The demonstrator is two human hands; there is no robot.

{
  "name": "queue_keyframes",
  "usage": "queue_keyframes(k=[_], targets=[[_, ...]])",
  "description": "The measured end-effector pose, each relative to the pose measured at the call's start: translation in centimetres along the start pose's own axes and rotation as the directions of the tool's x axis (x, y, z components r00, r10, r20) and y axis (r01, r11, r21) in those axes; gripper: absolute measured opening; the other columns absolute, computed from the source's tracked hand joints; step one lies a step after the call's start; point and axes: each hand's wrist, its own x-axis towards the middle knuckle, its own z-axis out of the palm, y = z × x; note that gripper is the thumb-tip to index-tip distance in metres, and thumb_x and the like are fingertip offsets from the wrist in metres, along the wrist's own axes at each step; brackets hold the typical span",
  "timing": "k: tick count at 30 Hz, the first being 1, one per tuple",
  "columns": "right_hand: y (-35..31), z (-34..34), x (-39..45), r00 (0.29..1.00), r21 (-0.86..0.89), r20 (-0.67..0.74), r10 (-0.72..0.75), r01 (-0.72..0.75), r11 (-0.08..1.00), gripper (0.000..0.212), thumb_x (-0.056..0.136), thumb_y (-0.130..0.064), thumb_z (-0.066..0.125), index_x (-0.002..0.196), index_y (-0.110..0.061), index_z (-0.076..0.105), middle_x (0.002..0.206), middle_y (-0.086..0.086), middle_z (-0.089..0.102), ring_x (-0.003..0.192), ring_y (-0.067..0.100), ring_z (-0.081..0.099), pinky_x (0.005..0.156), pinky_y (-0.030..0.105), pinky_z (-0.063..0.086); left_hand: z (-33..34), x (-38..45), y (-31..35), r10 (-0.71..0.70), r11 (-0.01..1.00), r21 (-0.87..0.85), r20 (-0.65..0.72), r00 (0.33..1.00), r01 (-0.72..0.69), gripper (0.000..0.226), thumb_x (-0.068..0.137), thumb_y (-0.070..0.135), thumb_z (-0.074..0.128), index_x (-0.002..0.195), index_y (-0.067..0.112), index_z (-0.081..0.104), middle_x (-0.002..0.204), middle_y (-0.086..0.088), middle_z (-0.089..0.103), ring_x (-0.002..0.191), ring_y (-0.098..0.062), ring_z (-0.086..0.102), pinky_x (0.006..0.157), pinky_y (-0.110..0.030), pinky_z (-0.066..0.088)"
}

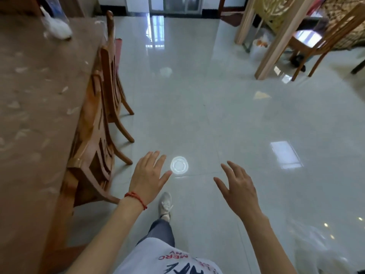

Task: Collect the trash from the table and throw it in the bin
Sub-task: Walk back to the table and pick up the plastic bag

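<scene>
Glossy pale floor tiles [217, 125] fill the room, and above them the left hand [147, 178] and right hand [240, 191] are held out with fingers spread wide, nothing gripped. Beside the left hand, the brown table [35, 115] is seen strewn with pale scraps, a crumpled white wad [57, 28] lying at its far end. No bin is clearly identified, so trash could be carried the wrong way, and small scraps may be missed against the mottled tabletop.

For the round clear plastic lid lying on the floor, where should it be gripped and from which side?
The lid lies flat on the smooth tile, so nothing stands up to pinch. Probably best: come from above with the left hand, the closer one, and lift its thin rim at the near edge.
</scene>
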Motion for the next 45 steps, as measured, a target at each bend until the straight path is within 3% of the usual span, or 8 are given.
queue_keyframes(k=[4, 11, 20, 32, 45], targets=[[-0.2, 1.2, 7.0, 1.0, 0.011, 0.012, -0.005, 0.005, 1.0, 0.047, 0.086, -0.032, 0.061, 0.124, -0.006, 0.054, 0.131, 0.016, 0.054, 0.122, 0.033, 0.05, 0.096, 0.046, 0.042, 0.7, 5.9, -2.6, -0.032, 0.999, -0.013, 0.006, 0.999, 0.032, 0.05, 0.082, 0.029, 0.063, 0.122, 0.0, 0.052, 0.125, -0.025, 0.056, 0.119, -0.041, 0.049, 0.101, -0.051, 0.038], [-1.9, 2.4, 19.7, 1.0, 0.037, 0.027, 0.004, -0.005, 0.999, 0.047, 0.086, -0.033, 0.06, 0.124, -0.007, 0.053, 0.132, 0.016, 0.053, 0.123, 0.033, 0.049, 0.096, 0.046, 0.042, -0.1, 18.4, -7.2, -0.023, 1.0, 0.004, 0.012, 1.0, 0.023, 0.051, 0.084, 0.032, 0.06, 0.124, 0.002, 0.05, 0.129, -0.024, 0.054, 0.122, -0.04, 0.048, 0.103, -0.05, 0.037], [-2.0, 3.6, 34.2, 0.997, 0.045, 0.074, 0.003, -0.006, 0.999, 0.047, 0.088, -0.036, 0.057, 0.125, -0.008, 0.053, 0.135, 0.013, 0.051, 0.124, 0.031, 0.047, 0.095, 0.044, 0.043, 0.8, 31.9, -11.8, -0.071, 0.997, -0.031, 0.108, 0.992, 0.074, 0.054, 0.09, 0.037, 0.047, 0.134, 0.008, 0.038, 0.143, -0.018, 0.039, 0.135, -0.034, 0.031, 0.113, -0.043, 0.022], [1.0, 3.5, 61.8, 0.987, 0.099, 0.136, -0.085, 0.072, 0.992, 0.051, 0.091, -0.041, 0.05, 0.133, -0.015, 0.044, 0.145, 0.005, 0.039, 0.134, 0.022, 0.034, 0.106, 0.037, 0.031, 2.0, 55.3, -15.7, -0.233, 0.969, -0.059, 0.084, 0.969, 0.238, 0.052, 0.087, 0.033, 0.054, 0.13, 0.005, 0.044, 0.14, -0.02, 0.043, 0.133, -0.037, 0.034, 0.109, -0.048, 0.028], [-1.6, 6.6, 85.7, 0.971, 0.078, 0.184, -0.153, 0.141, 0.987, 0.049, 0.09, -0.037, 0.054, 0.13, -0.01, 0.049, 0.142, 0.011, 0.044, 0.131, 0.028, 0.039, 0.103, 0.042, 0.036, 2.9, 75.8, -24.3, -0.302, 0.949, -0.054, 0.129, 0.945, 0.311, 0.056, 0.092, 0.042, 0.039, 0.14, 0.015, 0.028, 0.152, -0.01, 0.025, 0.141, -0.027, 0.017, 0.116, -0.038, 0.013]])
